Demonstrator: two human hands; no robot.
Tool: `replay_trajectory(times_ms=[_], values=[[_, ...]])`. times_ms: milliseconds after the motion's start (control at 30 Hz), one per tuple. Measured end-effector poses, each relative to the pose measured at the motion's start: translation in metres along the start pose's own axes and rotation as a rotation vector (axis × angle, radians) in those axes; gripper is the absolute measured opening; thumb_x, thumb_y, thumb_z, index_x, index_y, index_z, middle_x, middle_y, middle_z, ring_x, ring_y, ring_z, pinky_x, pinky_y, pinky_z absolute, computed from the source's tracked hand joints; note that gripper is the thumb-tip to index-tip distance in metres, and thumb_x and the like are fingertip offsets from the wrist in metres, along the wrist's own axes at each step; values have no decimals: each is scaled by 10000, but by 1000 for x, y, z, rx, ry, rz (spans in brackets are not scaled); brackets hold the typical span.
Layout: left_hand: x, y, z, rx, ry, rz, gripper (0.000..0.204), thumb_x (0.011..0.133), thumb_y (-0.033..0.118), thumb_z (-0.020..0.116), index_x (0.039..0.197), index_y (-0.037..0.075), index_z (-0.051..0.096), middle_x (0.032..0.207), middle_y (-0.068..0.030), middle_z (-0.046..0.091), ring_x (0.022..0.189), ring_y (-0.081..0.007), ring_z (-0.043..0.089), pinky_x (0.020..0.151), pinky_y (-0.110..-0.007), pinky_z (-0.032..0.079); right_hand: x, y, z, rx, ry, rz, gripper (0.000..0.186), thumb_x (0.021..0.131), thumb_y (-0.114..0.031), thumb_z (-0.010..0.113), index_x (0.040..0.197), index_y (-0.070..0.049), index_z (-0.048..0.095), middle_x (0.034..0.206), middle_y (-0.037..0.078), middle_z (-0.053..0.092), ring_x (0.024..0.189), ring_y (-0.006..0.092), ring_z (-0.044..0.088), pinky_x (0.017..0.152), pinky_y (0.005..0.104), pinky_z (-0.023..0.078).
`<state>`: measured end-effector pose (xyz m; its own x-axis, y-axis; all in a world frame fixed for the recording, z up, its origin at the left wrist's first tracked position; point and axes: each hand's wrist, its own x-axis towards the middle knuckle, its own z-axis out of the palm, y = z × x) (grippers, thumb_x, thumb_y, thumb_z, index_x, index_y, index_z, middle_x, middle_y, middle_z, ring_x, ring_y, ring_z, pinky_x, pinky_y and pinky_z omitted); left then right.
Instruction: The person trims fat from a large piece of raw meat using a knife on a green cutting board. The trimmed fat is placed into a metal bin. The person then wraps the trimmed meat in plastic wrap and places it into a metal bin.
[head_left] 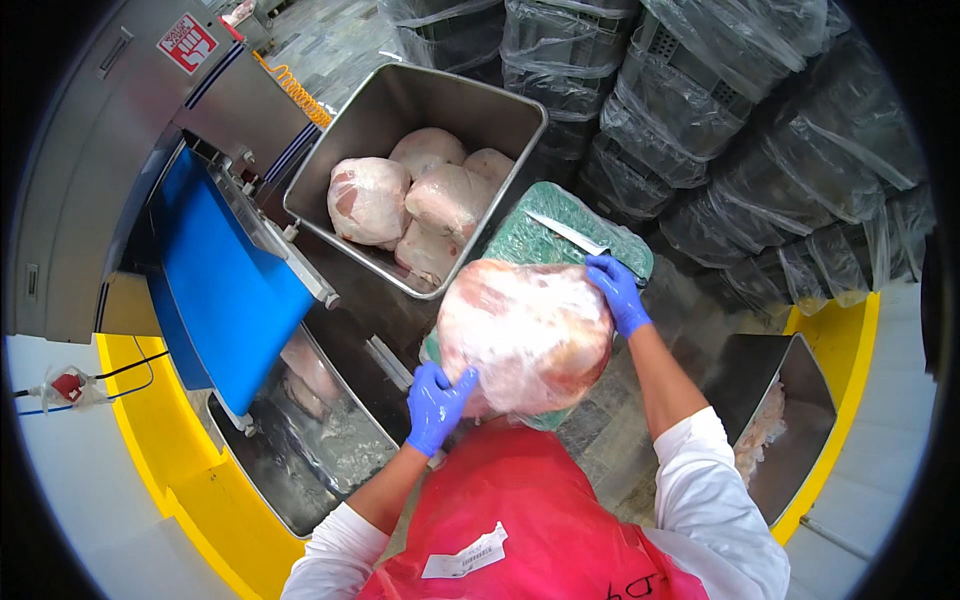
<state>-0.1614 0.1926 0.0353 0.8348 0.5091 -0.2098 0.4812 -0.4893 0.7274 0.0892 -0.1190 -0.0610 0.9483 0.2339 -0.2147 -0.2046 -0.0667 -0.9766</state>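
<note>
A large piece of raw poultry meat (530,335), pale pink and glossy, is held between my two hands in front of my red apron. My left hand (438,405), in a blue glove, grips its lower left edge with the thumb over the top. At its upper right edge, my right hand (618,290), also gloved in blue, has its fingers round the meat. Beneath and behind it is a green board (545,205) wrapped in clear film, partly hidden by the meat. A knife (570,235) with a dark handle lies on that board, its handle beside my right hand.
A deep steel tub (535,115) beyond the board holds several poultry pieces (370,200). Left is a blue conveyor belt (225,280), with a steel bin (375,440) below it. Another bin (790,480) with scraps stands right. Film-wrapped crates (670,110) are stacked behind.
</note>
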Motion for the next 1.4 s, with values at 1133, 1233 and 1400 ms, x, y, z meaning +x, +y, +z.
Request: replay_trajectory(times_ms=[1133, 1233, 1400], values=[[-173, -234, -33, -250, -126, -219, 417, 898, 363, 821, 1083, 0, 732, 939, -122, 762, 845, -190, 708, 812, -354, 574, -103, -127, 149, -1629, -387, -405, 467, 997, -433, 570, 1256, -54, 658, 1083, 201, 759, 993, 391, 734, 875, 519, 558], [-179, -186, -29, -221, -59, -122, 415, 894, 363, 819, 1106, 16, 735, 979, -132, 772, 883, -212, 730, 826, -366, 579, -63, -80, 138, -1547, -333, -534, 326, 1007, -350, 544, 1092, -54, 652, 1001, 210, 756, 882, 401, 737, 786, 541, 561], [-159, -66, -3, -213, -66, 12, 447, 905, 401, 798, 1162, 39, 749, 1058, -147, 780, 969, -234, 750, 883, -377, 585, -56, -66, 137, -1199, -119, -584, 188, 991, -236, 547, 932, -70, 614, 888, 243, 725, 790, 450, 712, 699, 563, 542]])
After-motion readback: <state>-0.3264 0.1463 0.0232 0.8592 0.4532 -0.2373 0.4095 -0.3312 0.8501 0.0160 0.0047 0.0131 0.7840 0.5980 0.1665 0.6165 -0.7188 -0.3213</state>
